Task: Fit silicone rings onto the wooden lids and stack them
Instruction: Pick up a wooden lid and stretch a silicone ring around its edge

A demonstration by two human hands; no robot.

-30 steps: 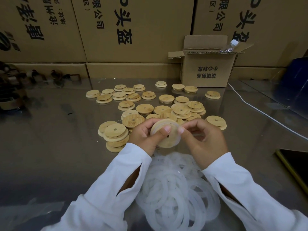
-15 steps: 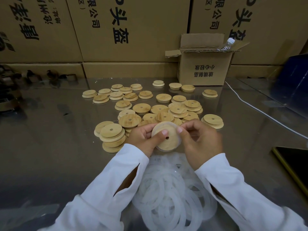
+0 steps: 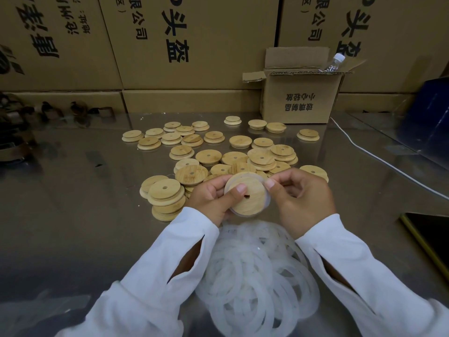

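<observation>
**Hands.** Both are raised above the steel table (image 3: 73,215), with white sleeves reaching the wrists. The left hand (image 3: 211,200) grips a round wooden lid (image 3: 252,203) from its left side, thumb laid across the face and fingers curled behind. The right hand (image 3: 303,200) pinches the translucent silicone ring (image 3: 268,203) at the lid's upper right rim between thumb and forefinger, the other fingers curled in.

**Task items.** The held lid is above the near pile of silicone rings (image 3: 255,276). A stack of lids (image 3: 165,198) stands just left of the left hand. Loose lids (image 3: 240,141) are spread behind it.

**Obscured.** The left thumb partly covers the lid's centre hole. How far the ring is seated cannot be told. Dark objects at the far left are indistinct.

**Markings.** The large cartons (image 3: 194,45) show "头盔" (other lines are cut off). The small open carton (image 3: 298,100), which holds a plastic bottle (image 3: 335,63), bears inverted print: "玻璃制品", "小心轻放".
</observation>
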